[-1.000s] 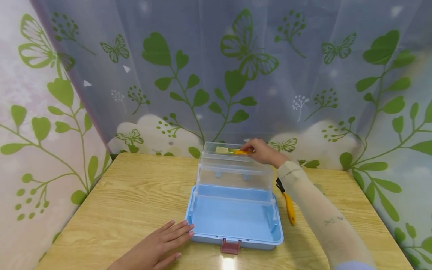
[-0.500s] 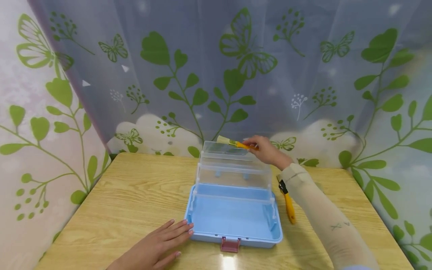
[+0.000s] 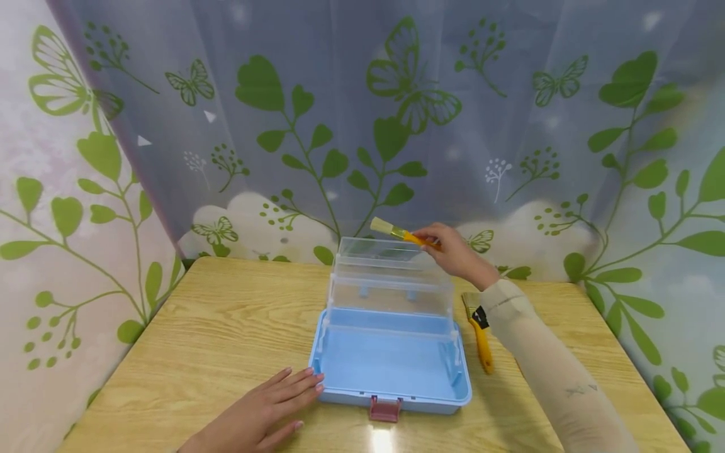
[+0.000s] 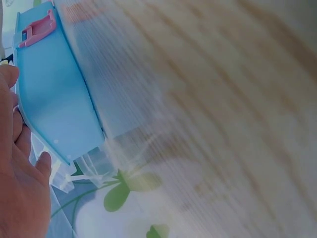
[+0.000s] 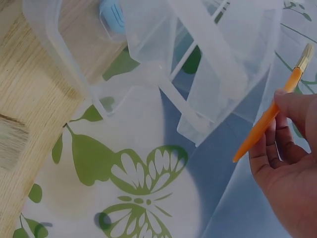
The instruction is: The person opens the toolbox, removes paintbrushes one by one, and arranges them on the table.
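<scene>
A paintbrush with an orange handle and pale bristles is pinched in my right hand, above the raised clear trays of a blue storage box. The right wrist view shows the orange handle between thumb and fingers, bristles pointing up and away. My left hand lies with straight fingers, fingertips right at the box's front left corner. In the left wrist view the hand is beside the blue box wall. The box stands open, its clear tiered trays tilted up at the back.
A second, wider paintbrush with an orange handle and black band lies on the wooden table, right of the box. A dark pink latch hangs at the box's front. A patterned curtain closes off the back.
My right hand has lifted the paintbrush out from over the top tray and drawn it slightly up and right, its bristle end tilting upward. The left hand has stayed in place.
</scene>
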Available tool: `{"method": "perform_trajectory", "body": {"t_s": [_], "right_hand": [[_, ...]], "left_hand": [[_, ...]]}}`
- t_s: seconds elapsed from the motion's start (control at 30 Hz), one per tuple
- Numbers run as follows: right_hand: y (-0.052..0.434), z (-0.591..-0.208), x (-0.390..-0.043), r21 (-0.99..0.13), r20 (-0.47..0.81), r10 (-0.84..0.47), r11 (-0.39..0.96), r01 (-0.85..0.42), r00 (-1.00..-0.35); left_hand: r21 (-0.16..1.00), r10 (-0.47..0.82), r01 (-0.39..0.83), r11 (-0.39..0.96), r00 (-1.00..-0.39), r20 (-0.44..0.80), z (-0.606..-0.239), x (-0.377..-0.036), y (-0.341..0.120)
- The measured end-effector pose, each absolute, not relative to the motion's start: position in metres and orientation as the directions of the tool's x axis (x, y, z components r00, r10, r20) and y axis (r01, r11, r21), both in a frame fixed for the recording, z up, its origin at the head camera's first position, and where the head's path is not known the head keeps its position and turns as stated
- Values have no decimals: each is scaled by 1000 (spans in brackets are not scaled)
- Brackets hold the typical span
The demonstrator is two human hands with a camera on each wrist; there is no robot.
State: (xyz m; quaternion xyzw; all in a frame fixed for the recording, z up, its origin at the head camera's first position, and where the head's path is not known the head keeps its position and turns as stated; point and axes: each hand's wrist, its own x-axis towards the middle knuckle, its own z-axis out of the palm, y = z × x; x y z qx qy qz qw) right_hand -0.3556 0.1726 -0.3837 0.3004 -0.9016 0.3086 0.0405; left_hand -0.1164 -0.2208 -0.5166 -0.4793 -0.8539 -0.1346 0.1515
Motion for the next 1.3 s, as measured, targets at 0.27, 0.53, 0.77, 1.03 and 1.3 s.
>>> {"method": "perform_trajectory", "body": {"t_s": [0.27, 0.53, 0.77, 1.03, 1.3], "right_hand": [[183, -379, -343, -534, 284, -486, 636, -557, -827], [199, -381, -332, -547, 316, -473, 618, -565, -822], [212, -391, -322, -530, 358, -464, 614, -585, -811], [225, -406, -309, -534, 398, -414, 620, -574, -818], [237, -421, -295, -512, 448, -371, 639, -574, -813]], "left_hand": [[95, 778, 862, 499, -493, 389, -515, -117, -221], [73, 785, 868, 492, -478, 394, -514, -117, -220], [73, 790, 870, 488, -475, 386, -511, -117, -220], [30, 803, 872, 489, -463, 376, -514, -117, -221], [14, 808, 869, 494, -465, 362, -515, -116, -221]]}}
